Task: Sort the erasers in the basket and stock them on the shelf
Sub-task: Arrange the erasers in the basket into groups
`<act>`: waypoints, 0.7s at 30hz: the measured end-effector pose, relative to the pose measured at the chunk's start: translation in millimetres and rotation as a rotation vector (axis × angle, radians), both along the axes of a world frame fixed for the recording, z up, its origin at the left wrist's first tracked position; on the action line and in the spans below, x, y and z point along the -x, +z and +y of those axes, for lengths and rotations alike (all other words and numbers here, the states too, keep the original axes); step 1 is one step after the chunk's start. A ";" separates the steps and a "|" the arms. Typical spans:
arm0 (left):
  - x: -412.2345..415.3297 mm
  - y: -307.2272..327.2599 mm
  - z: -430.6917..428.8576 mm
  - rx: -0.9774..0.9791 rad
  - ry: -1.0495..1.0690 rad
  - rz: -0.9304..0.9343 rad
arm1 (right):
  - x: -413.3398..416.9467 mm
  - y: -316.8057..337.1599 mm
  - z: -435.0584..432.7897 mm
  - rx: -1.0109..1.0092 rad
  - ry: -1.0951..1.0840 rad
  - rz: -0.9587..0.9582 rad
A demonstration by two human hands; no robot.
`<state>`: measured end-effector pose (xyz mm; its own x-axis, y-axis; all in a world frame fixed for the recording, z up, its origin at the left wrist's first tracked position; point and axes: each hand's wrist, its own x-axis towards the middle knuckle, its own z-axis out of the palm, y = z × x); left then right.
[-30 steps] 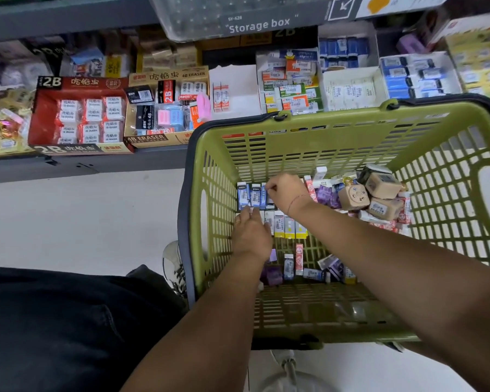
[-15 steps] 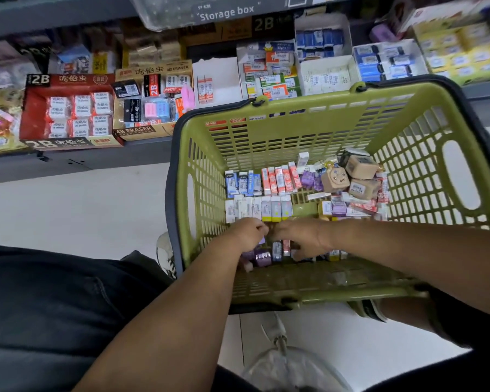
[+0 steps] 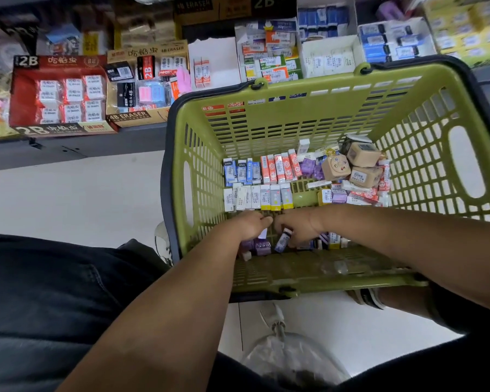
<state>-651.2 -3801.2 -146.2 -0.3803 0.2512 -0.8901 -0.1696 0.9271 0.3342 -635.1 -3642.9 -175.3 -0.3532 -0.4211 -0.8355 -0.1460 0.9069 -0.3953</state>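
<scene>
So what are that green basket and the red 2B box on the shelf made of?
The green basket looks like moulded plastic with a dull sheen: its slotted walls and rounded rim appear to be one piece. The red 2B box seems to be printed cardboard, slightly glossy, judging by its flat folded panels and open display top.

A clear plastic bag [image 3: 292, 357] lies on the pale floor [image 3: 68, 199]. My white sneaker [image 3: 162, 241] sits up-left of the bag, my other shoe [image 3: 369, 298] up-right.
</scene>
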 end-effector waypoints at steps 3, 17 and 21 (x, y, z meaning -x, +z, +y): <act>0.1 -4.3 -0.5 0.029 -0.008 0.010 | -0.3 0.0 3.2 0.078 -0.281 -0.269; 12.7 15.7 5.6 -0.524 0.766 -0.175 | 27.3 46.8 23.5 0.496 -1.474 -0.542; 20.5 20.1 9.4 -0.773 1.073 -0.349 | 45.5 68.8 14.9 0.888 -1.858 -0.717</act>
<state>-671.7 -3791.8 -126.2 -0.4886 0.4504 -0.7473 -0.8616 -0.1140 0.4947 -680.7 -3628.1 -106.5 -0.5034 -0.3047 -0.8086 0.7607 -0.6001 -0.2474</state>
